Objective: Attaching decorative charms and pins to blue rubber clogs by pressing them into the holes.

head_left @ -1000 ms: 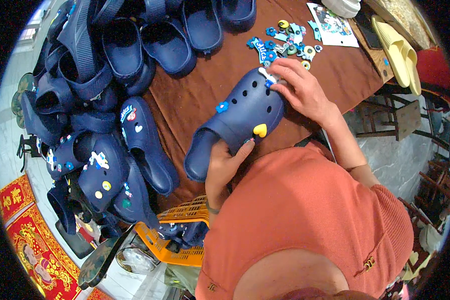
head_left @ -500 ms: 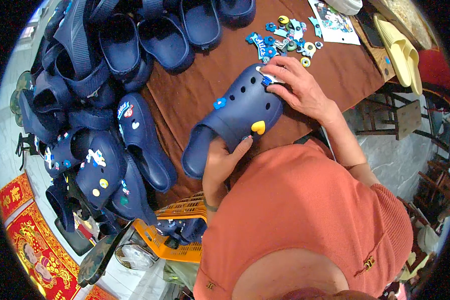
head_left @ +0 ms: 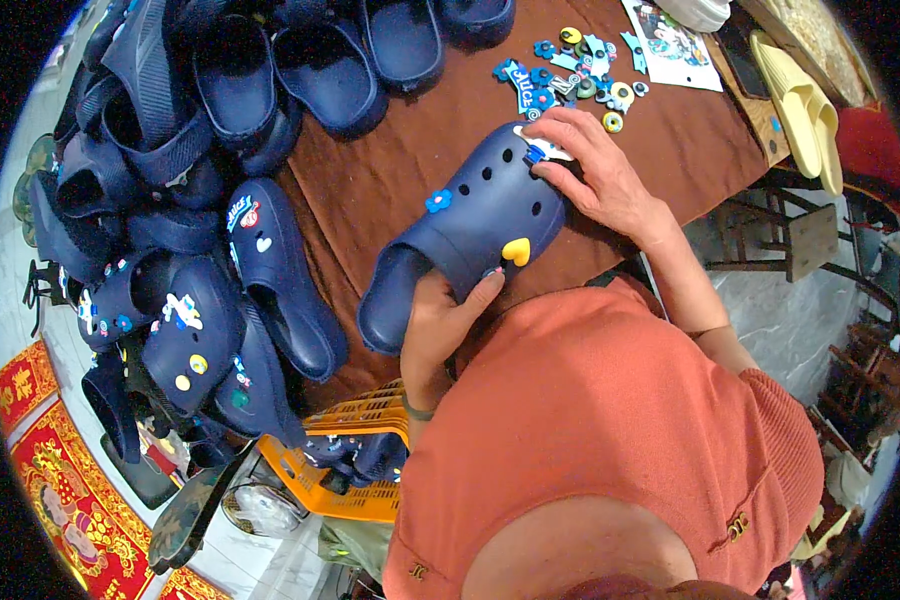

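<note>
A navy clog (head_left: 460,230) with round holes lies tilted in front of me, its toe pointing up and to the right. My left hand (head_left: 448,318) grips it, fingers inside the opening and thumb on the near side. A blue flower charm (head_left: 438,201) and a yellow heart charm (head_left: 517,251) sit in its upper. At the toe my right hand (head_left: 598,180) pinches a small white-and-blue shoe charm (head_left: 540,152) against the surface; its underside is hidden. Beyond that hand lies a loose pile of charms (head_left: 570,75) on the brown cloth.
Several plain navy clogs (head_left: 327,75) stand at the back left. Decorated navy clogs (head_left: 195,330) are heaped at the left, above an orange basket (head_left: 320,500) holding more. A printed sheet (head_left: 675,45) and pale yellow slippers (head_left: 798,100) lie at the far right, near a wooden stool (head_left: 810,240).
The view has shifted slightly. My hands keep nearly the same hold on the clog, and the charm at the toe is turned a little under my right fingers.
</note>
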Tool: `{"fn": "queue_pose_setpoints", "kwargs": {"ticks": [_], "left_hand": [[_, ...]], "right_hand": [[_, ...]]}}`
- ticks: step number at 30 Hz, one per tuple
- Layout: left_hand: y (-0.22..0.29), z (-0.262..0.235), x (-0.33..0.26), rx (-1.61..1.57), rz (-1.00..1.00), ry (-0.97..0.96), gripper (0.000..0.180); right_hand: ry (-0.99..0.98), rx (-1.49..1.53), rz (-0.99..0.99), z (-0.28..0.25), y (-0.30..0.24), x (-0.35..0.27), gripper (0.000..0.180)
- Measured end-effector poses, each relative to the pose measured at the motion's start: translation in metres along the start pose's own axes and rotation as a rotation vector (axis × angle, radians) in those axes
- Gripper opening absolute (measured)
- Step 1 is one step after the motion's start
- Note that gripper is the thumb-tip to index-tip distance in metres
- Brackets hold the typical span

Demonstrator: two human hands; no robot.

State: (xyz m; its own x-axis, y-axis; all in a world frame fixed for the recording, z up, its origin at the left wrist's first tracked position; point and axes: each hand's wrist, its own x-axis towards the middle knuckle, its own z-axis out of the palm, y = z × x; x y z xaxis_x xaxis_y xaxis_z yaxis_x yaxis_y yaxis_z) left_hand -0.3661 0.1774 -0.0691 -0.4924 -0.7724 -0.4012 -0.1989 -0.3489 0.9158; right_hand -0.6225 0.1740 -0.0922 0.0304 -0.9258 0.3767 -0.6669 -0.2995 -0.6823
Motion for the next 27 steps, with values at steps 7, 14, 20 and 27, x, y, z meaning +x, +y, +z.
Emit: {"fn": "queue_pose_setpoints", "kwargs": {"ticks": [7, 14, 20, 27], "left_hand": [[-0.001, 0.002, 0.000, 0.014, 0.040, 0.034, 0.035], [-0.004, 0.001, 0.001, 0.044, 0.039, 0.047, 0.035], [0.003, 0.002, 0.002, 0.101, 0.066, 0.039, 0.035], [0.001, 0.002, 0.000, 0.084, 0.044, 0.053, 0.037]], "right_hand": [[-0.007, 0.012, 0.026, 0.001, 0.000, 0.003, 0.035], [-0.007, 0.013, 0.041, 0.002, 0.000, 0.005, 0.035], [0.032, 0.069, 0.053, 0.005, 0.005, 0.004, 0.033], [0.077, -0.017, 0.040, 0.000, 0.008, 0.003, 0.027]]}}
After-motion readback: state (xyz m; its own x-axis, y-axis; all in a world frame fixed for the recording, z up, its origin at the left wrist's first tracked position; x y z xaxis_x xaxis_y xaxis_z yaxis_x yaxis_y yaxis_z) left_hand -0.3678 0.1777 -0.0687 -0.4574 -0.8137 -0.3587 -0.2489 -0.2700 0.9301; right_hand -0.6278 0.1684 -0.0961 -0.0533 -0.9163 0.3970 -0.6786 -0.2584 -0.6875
